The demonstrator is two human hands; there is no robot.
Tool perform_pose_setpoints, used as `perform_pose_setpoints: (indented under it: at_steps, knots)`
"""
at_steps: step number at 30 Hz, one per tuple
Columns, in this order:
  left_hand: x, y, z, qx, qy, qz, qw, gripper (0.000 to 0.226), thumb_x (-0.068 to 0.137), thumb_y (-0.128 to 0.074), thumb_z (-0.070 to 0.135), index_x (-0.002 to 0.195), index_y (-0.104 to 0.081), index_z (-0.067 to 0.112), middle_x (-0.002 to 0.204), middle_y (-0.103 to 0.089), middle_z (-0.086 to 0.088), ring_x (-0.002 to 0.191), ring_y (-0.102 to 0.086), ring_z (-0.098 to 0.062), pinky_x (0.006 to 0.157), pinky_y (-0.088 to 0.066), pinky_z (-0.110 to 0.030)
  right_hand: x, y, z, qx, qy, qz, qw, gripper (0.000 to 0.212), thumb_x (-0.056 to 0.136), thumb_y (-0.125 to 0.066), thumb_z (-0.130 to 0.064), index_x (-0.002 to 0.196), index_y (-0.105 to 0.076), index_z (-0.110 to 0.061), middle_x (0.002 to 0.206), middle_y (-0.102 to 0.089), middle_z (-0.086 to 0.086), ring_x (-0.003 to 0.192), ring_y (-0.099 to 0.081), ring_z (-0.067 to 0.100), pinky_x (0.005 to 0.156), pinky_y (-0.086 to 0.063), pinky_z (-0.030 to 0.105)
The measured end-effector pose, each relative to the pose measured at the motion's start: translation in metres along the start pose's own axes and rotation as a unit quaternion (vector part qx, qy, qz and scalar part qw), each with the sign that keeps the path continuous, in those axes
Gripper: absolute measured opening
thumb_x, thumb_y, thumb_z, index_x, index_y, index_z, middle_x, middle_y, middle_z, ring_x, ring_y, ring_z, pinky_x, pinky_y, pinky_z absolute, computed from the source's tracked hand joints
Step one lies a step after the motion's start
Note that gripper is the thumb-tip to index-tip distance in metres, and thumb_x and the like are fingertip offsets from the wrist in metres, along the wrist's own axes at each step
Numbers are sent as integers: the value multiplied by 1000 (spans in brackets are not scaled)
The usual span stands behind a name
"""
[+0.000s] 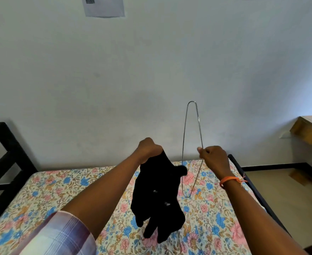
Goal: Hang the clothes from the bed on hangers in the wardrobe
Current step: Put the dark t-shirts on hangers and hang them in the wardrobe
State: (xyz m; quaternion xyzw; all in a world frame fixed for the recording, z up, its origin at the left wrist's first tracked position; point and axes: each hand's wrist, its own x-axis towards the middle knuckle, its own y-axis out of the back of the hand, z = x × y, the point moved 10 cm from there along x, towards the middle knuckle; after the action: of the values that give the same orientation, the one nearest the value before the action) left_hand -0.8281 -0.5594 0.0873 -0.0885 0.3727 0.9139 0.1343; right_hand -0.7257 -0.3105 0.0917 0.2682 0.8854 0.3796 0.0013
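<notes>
My left hand [147,148] grips the top of a black garment [157,197], which hangs bunched above the bed [59,190]. The bed has a floral sheet. My right hand [213,157] pinches a thin metal wire hanger [185,137], held on edge so it looks like a narrow loop. The loop rises above my hand and reaches down to the right of the garment. The two hands are apart at about the same height. No wardrobe is in view.
A black bed frame [6,150] stands at the left, and its rail [243,172] runs along the right side. A wooden piece of furniture [309,133] sits at the far right. The pale wall [151,61] is behind the bed, with a paper [104,6] taped high up.
</notes>
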Motion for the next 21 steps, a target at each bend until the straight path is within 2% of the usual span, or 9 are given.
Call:
perform_pose_setpoints:
  at_steps: [1,2,3,4,6,10,13,18,21]
  knots:
    - [1,-1,7,37,-9,-19,999,21,78,-61,12,95,-61,0,88,-57,-18,80,-63,-22,48,-32,-21,2,9,-8,4,17,10,1000,48,98,-57,-36,63,-70,-5,50,-56,-4,52,-55,14,60,-41,28]
    - [0,-2,13,61,-19,-34,997,21,77,-63,12,94,-62,-1,115,-63,-20,72,-60,-19,46,-30,-20,3,18,-16,8,32,16,999,49,99,-55,-37,63,-70,-8,50,-55,-4,52,-54,14,62,-41,28]
    - [-1,-3,17,78,-24,-52,995,19,77,-65,12,92,-62,1,89,-38,3,65,-55,-18,46,-30,-20,5,25,-23,9,43,19,999,50,99,-54,-38,62,-69,-9,47,-52,-4,51,-52,13,61,-40,28]
    - [-1,-6,19,83,-20,-66,994,20,79,-67,13,94,-63,1,81,-51,-11,62,-50,-18,47,-31,-20,7,32,-29,10,49,24,998,51,100,-54,-39,61,-69,-10,45,-49,-4,49,-50,14,59,-38,28]
    - [-1,-8,20,93,-9,-74,993,27,83,-69,15,104,-62,-2,84,-53,-10,72,-51,-22,51,-35,-23,10,44,-38,43,54,45,997,52,100,-53,-40,60,-68,-10,45,-49,-3,50,-50,15,61,-39,29]
    - [-1,-4,21,161,-24,-31,986,29,86,-64,15,110,-59,-1,117,-61,-17,89,-57,-26,53,-38,-24,12,62,-43,168,33,118,978,49,101,-53,-36,66,-69,-6,53,-53,3,54,-49,14,60,-37,26]
    - [-3,5,23,192,-38,1,981,21,87,-61,14,104,-57,3,117,-61,-15,104,-62,-27,65,-43,-24,12,67,-46,200,29,164,966,47,102,-52,-36,65,-67,-10,50,-46,0,52,-44,14,59,-36,26]
    - [-6,31,25,211,-50,36,975,13,87,-61,16,89,-53,7,116,-62,-16,105,-62,-29,70,-44,-26,19,66,-42,279,14,159,947,50,100,-53,-41,61,-64,-11,44,-36,-7,50,-37,17,63,-37,31]
    - [-5,46,15,188,-29,43,981,22,86,-64,17,101,-58,3,117,-62,-16,102,-63,-29,70,-45,-26,17,65,-49,278,33,158,947,50,101,-53,-40,61,-63,-12,47,-36,-1,49,-35,18,57,-33,27]
